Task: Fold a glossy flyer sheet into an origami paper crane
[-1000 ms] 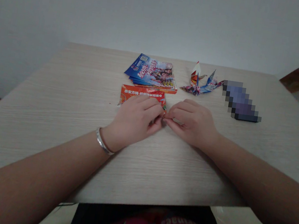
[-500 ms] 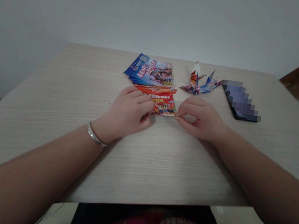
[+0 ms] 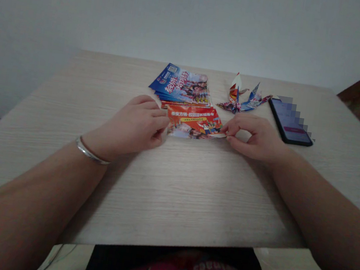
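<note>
A red and orange printed paper sheet (image 3: 195, 121) lies flat on the wooden table (image 3: 173, 183) between my hands. My left hand (image 3: 134, 126) has its fingers curled and pinches the sheet's left edge. My right hand (image 3: 253, 136) pinches the sheet's right corner between thumb and fingers. A silver bracelet (image 3: 90, 151) circles my left wrist.
Behind the sheet lies a stack of blue printed leaflets (image 3: 182, 86). A folded paper crane (image 3: 240, 99) sits to its right, with a dark phone (image 3: 291, 121) beside it. A white wall stands past the table's far edge.
My hands have moved apart from the middle, and the red sheet now lies spread out wide between them instead of being bunched at my fingertips.
</note>
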A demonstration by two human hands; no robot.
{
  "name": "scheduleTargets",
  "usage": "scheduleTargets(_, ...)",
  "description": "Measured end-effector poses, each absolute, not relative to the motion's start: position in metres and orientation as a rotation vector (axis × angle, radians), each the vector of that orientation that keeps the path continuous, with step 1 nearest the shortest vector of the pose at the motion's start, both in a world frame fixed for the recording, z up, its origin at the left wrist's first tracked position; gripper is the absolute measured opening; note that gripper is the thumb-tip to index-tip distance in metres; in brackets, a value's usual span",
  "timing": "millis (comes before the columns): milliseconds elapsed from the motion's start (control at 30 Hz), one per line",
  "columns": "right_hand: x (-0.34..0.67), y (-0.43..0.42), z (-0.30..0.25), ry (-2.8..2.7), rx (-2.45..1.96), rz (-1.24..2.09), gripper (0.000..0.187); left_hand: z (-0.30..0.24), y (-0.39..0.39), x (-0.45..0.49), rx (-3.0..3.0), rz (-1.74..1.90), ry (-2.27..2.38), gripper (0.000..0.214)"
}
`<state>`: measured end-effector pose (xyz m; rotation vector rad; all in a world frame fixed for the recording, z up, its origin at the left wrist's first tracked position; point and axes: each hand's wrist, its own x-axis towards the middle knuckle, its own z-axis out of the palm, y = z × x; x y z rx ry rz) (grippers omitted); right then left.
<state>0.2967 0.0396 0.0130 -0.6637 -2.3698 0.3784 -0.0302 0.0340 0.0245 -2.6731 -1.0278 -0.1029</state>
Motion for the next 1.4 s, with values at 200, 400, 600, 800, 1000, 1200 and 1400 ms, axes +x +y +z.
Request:
scheduleTargets(200,0.298,0.045,0.011,-2.451,-0.721,0.424,0.009,0.023,0.040,-0.039,-2.646,-0.330,-1.249,0.012)
scheduleTargets(400,0.284,0.037,0.011,-2.491,-0.648,0.495,0.009,0.024,0.025,-0.016,-2.733,-0.351,-1.033,0.023)
scheduleTargets(600,0.266,0.027,0.014,-2.292,-0.707,0.603,0.008,0.021,0.014,0.003,-2.709,-0.516,-0.873,0.022)
scheduleTargets(800,0.254,0.021,0.016,-2.206,-0.721,0.646,0.009,0.026,0.012,0.005,-2.725,-0.568,-0.935,0.022)
scheduleTargets(1000,0.260,0.022,0.012,-2.183,-0.810,0.747,0.008,0.027,0.017,-0.001,-2.691,-0.428,-0.969,0.022)
scheduleTargets(1200,0.263,0.022,0.013,-2.169,-0.768,0.810,0.010,0.027,0.020,-0.002,-2.693,-0.417,-0.992,0.023)
scheduleTargets(1400,0.265,0.020,0.015,-2.106,-0.801,0.831,0.010,0.026,0.023,-0.011,-2.679,-0.440,-1.111,0.021)
